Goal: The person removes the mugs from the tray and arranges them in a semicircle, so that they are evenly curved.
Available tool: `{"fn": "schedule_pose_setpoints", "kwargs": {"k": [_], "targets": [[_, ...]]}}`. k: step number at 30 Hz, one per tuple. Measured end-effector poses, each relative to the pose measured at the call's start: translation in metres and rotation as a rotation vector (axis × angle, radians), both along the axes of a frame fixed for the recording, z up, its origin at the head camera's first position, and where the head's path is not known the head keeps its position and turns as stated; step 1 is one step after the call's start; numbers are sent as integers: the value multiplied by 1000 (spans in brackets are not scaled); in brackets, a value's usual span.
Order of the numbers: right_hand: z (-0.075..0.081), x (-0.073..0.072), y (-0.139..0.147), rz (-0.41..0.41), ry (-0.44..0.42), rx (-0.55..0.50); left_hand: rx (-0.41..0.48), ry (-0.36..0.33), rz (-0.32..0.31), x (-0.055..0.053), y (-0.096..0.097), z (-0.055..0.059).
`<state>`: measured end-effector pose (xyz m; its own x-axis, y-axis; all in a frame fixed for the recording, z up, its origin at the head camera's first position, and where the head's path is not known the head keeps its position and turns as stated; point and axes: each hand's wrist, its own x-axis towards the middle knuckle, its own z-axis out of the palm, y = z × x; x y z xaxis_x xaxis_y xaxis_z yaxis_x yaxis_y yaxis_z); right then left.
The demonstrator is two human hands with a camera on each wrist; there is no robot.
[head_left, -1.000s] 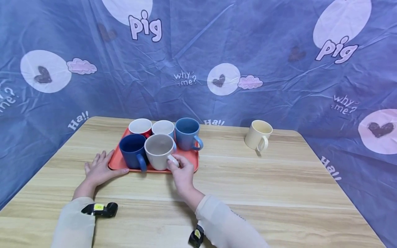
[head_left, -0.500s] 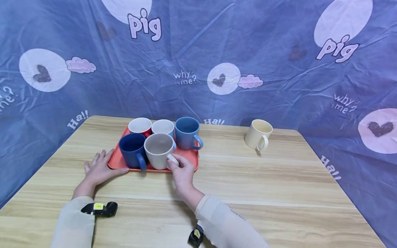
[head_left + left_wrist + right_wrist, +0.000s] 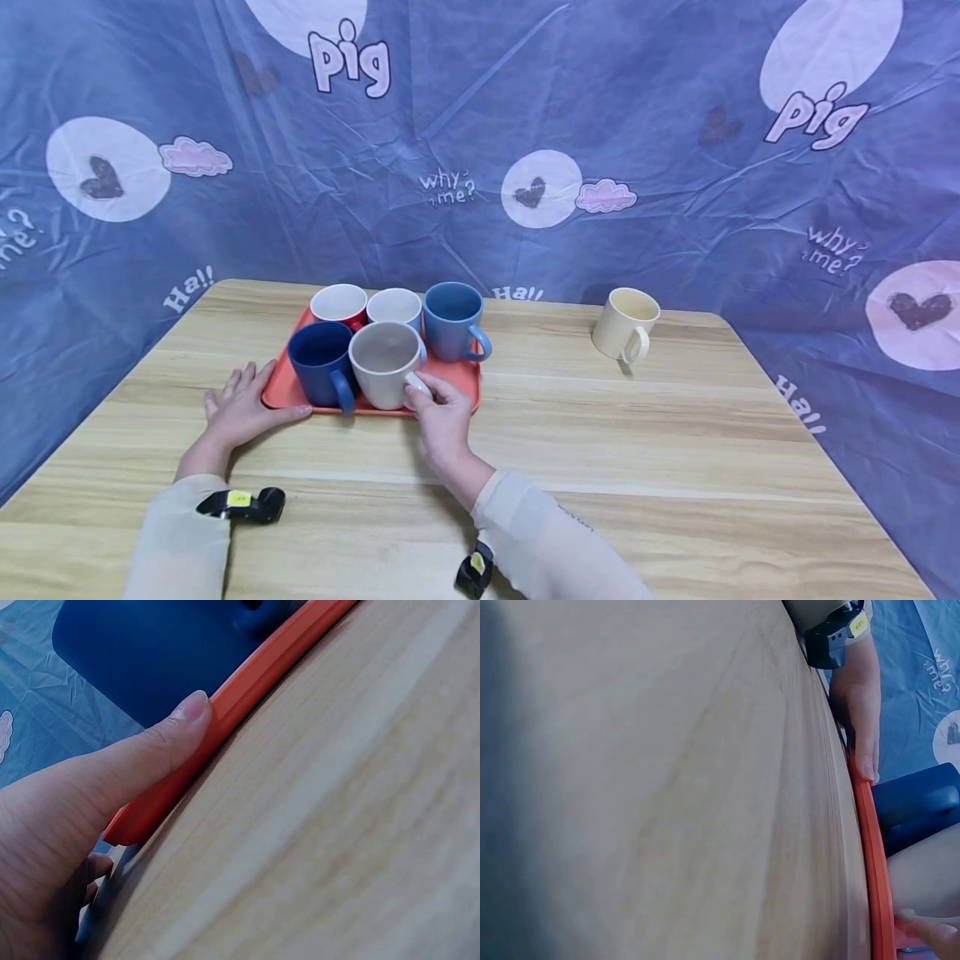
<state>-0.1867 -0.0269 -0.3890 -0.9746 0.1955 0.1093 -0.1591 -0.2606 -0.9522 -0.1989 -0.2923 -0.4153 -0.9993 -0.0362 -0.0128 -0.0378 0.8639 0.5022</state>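
My right hand (image 3: 442, 423) pinches the handle of a pale grey mug (image 3: 381, 379), which stands upright at the front of a red-orange tray (image 3: 279, 390). The fingers' far side is hidden behind the handle. At the tray's front left corner rests my left hand (image 3: 243, 412), its fingers spread; the left wrist view has the thumb (image 3: 169, 742) straight against the rim. Close to it stands a navy mug (image 3: 311, 379), touching or nearly touching the grey one. Behind them on the tray are a red mug (image 3: 352, 322) with a white inside, a light blue mug (image 3: 405, 310) and a medium blue mug (image 3: 450, 337).
A cream mug (image 3: 618, 333) stands alone on the wooden table (image 3: 637, 450), toward the back right, its handle facing forward. A printed blue cloth (image 3: 480, 108) hangs behind the table and around its sides.
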Motion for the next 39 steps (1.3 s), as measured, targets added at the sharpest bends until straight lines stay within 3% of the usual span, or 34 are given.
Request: {"fn": "schedule_pose_setpoints", "kwargs": {"k": [9, 19, 31, 39], "targets": [[2, 3, 4, 14, -12, 42, 2, 10, -1, 1, 1, 0], [7, 4, 11, 64, -20, -14, -5, 17, -2, 1, 0, -1], [28, 3, 32, 139, -100, 31, -11, 36, -8, 1, 0, -3], [44, 2, 46, 139, -89, 44, -11, 29, -4, 1, 0, -2]]}}
